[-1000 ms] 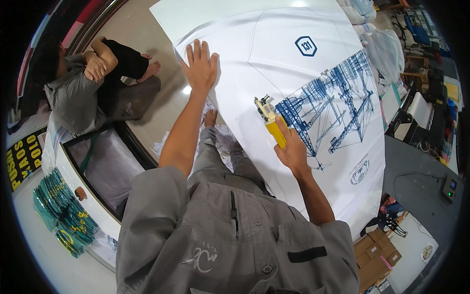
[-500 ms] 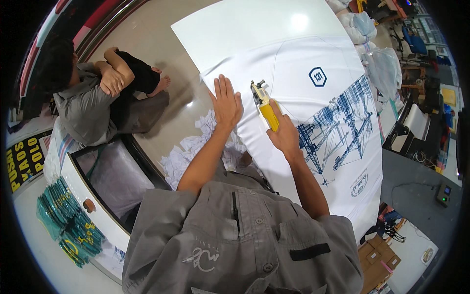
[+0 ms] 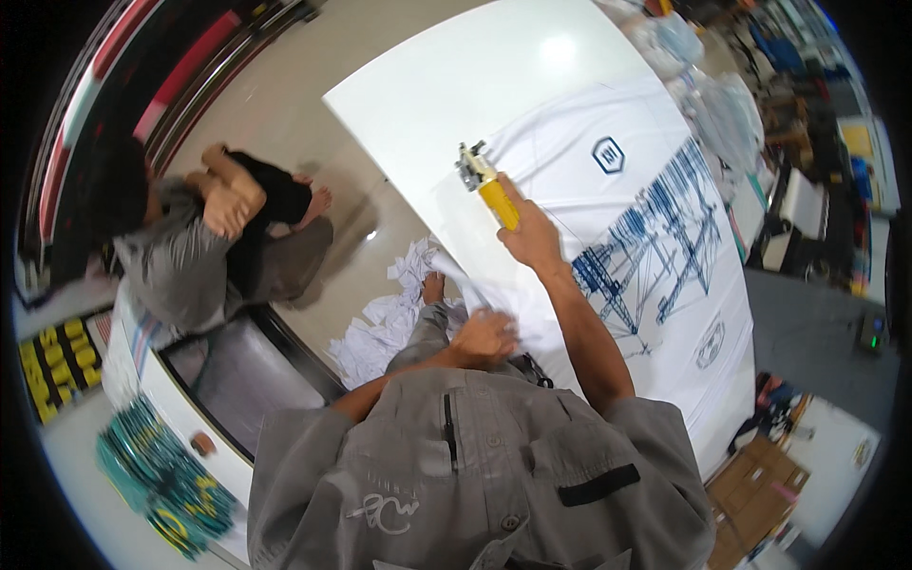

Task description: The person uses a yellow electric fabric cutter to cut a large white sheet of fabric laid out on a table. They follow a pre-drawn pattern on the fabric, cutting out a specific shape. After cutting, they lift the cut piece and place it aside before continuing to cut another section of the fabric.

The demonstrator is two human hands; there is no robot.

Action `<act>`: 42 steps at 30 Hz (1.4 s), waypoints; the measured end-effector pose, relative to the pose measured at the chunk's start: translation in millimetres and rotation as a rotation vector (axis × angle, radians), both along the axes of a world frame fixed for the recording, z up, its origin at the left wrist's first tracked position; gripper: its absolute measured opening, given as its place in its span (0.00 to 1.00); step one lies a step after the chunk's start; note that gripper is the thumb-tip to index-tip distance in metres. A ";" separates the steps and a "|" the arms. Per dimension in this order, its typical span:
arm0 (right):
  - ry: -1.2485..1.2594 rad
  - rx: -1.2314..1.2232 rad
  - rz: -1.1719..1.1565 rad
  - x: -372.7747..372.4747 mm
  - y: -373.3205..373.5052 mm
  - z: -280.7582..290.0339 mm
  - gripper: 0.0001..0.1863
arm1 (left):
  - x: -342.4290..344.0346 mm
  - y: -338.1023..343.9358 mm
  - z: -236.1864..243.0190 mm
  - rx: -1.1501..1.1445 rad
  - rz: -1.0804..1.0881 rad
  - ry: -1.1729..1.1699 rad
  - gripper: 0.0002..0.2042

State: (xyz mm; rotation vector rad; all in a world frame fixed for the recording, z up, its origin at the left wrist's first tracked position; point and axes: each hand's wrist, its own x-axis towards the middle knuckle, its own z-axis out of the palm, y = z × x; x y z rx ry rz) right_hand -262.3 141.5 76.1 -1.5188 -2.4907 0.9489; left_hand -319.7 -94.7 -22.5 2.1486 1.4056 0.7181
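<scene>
My right hand (image 3: 534, 239) grips a yellow-bodied electric cloth cutter (image 3: 498, 203), its metal head pointing away from me over the table. Beneath it and to its right lies a white cloth (image 3: 570, 133) printed with dark blue crane-like structures and a six-sided badge. Close to my body, my left hand (image 3: 484, 337) is at the cloth's near left edge, its fingers smeared by motion. A loose white strip of cloth (image 3: 460, 272) runs up from beside it; whether the hand holds the strip is unclear.
The white table (image 3: 427, 95) reaches away from me. White cloth scraps (image 3: 375, 332) heap on the floor at its left, around my foot (image 3: 433, 288). A seated person (image 3: 185, 237) is at the left, near bagged green items (image 3: 161, 475). Plastic bags (image 3: 712, 104) line the right.
My left hand has left the cloth, where it lay flat, and drawn back toward my body. The cutter has moved slightly left and away. The cloth's left edge has shifted, baring more table.
</scene>
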 end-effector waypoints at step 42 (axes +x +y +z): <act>0.720 0.528 -2.217 974.8 -484.6 -109.0 0.16 | 170.1 195.4 15.5 -0.070 0.363 0.633 0.28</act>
